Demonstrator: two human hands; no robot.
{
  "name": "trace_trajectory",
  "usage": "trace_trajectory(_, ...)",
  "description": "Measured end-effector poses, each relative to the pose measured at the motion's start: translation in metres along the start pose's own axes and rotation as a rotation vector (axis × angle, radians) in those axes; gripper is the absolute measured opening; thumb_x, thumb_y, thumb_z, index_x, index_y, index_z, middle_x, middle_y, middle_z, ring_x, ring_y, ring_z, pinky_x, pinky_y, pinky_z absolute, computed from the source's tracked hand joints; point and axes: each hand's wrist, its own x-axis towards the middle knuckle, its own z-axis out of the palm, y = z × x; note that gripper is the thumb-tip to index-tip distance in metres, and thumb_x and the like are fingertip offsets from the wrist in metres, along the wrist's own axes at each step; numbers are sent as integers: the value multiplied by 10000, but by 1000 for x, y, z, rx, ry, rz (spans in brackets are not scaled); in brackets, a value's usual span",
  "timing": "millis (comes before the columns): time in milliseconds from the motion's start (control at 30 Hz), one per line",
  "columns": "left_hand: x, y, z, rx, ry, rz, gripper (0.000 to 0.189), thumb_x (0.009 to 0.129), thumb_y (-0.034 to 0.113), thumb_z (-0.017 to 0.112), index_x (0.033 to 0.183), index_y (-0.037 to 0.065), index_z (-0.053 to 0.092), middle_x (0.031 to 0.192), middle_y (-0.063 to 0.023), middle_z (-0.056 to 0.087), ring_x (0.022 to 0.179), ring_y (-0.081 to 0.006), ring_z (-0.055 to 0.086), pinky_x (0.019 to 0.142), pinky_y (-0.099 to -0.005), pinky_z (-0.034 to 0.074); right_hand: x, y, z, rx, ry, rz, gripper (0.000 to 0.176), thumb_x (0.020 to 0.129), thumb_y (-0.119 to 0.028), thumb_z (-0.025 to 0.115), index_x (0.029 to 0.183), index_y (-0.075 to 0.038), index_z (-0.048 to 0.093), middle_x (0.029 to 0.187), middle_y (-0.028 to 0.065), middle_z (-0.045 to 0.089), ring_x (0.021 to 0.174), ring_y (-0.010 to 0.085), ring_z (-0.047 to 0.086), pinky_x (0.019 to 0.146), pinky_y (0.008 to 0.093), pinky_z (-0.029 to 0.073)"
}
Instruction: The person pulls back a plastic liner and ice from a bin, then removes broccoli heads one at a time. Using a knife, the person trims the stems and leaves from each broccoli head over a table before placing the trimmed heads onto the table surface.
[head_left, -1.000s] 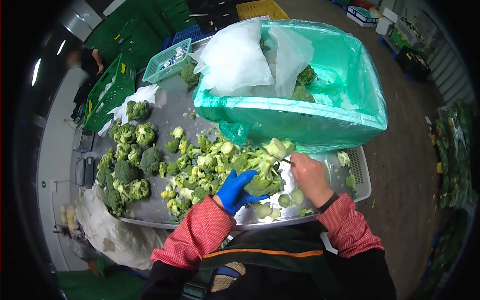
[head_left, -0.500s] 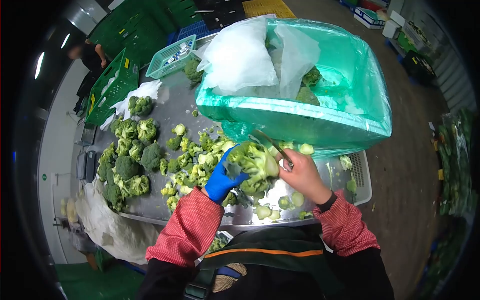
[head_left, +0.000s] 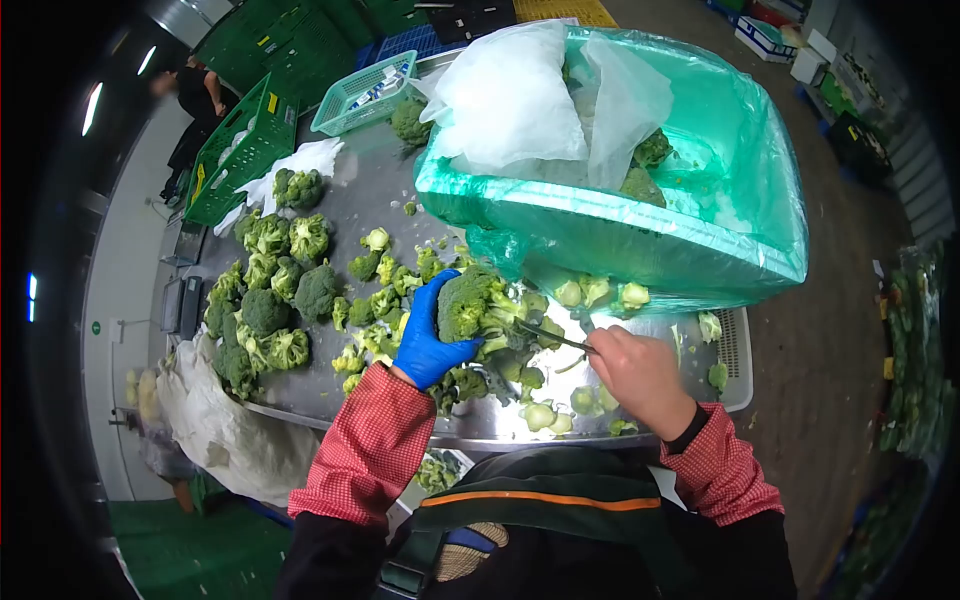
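In a blue glove, my left hand grips a broccoli head from its left side, the cut stem facing right. My bare right hand is closed around the handle of a knife, whose dark blade points left and reaches the broccoli's stem side. Under and around them, trimmed florets and pale stem pieces are scattered over the metal table. To the left lies a pile of whole broccoli heads.
A crate lined with green plastic stands at the table's back right, with broccoli and a white bag in it. A small green basket sits behind. Green crates and another person are at the far left.
The broccoli has turned in my left hand, its crown now more to the left. My right hand and the knife have moved right and down, away from the stem's end. The view has shifted slightly.
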Motion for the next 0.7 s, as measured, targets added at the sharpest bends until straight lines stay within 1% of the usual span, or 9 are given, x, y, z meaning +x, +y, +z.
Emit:
trace_trajectory(133,-5,5,0,105,-29,23,865,590,109,806,1363,73,420,1219,-113,470,1191,-265,488,1033,-372,392,7,-3,2,-107,-24,-56,131,789,-123,660,830,-96,539,716,77,544,604,268,604,542,379,480)
trace_trajectory(200,-9,6,-2,178,-22,53,877,591,167,824,1363,62,424,1198,-137,477,1165,-284,502,1016,-377,403,11,5,13,-171,24,-89,117,832,-148,627,810,-88,529,694,72,553,558,238,606,500,356,481)
trace_trajectory(233,-12,7,-2,199,-27,16,879,607,140,823,1377,65,406,1237,-126,478,1194,-267,488,1032,-371,391,12,10,20,-204,48,-106,127,854,-161,610,801,-83,524,683,70,557,535,223,607,480,344,482)
trace_trajectory(300,-18,9,-2,237,-32,-57,889,639,86,819,1405,73,370,1315,-102,482,1254,-232,461,1064,-360,368,14,19,35,-197,57,-69,124,806,-128,645,817,-87,529,697,76,553,576,246,608,501,362,481)
trace_trajectory(333,-19,15,0,243,-34,-149,894,645,106,827,1410,66,366,1320,-121,481,1260,-243,458,1061,-369,376,14,22,43,-193,60,-53,140,782,-112,663,825,-88,531,704,78,551,597,257,608,512,371,480)
trace_trajectory(433,-25,9,0,234,-21,-237,916,598,231,850,1376,35,407,1208,-167,488,1134,-293,535,977,-376,451,10,25,63,-174,20,-45,140,776,-111,667,820,-83,536,700,77,556,591,256,607,515,366,484)
trace_trajectory(567,-38,0,-6,101,-79,-306,905,616,263,840,1376,27,409,1254,-188,494,1145,-292,535,985,-372,447,7,22,66,-180,25,-155,142,870,-184,608,783,-90,547,685,74,572,535,230,615,471,348,490)
trace_trajectory(600,-37,-1,-9,104,-173,-361,882,677,121,820,1419,45,350,1311,-121,497,1188,-224,507,1007,-361,434,7,14,63,-204,8,-158,136,871,-182,607,788,-89,551,685,73,574,541,231,618,479,351,493)
trace_trajectory(700,-40,4,-8,222,-181,-321,872,682,107,813,1418,43,350,1295,-117,514,1182,-209,511,1001,-361,439,3,24,72,-215,-10,-146,121,873,-177,603,808,-84,560,699,80,586,575,245,629,506,362,501)
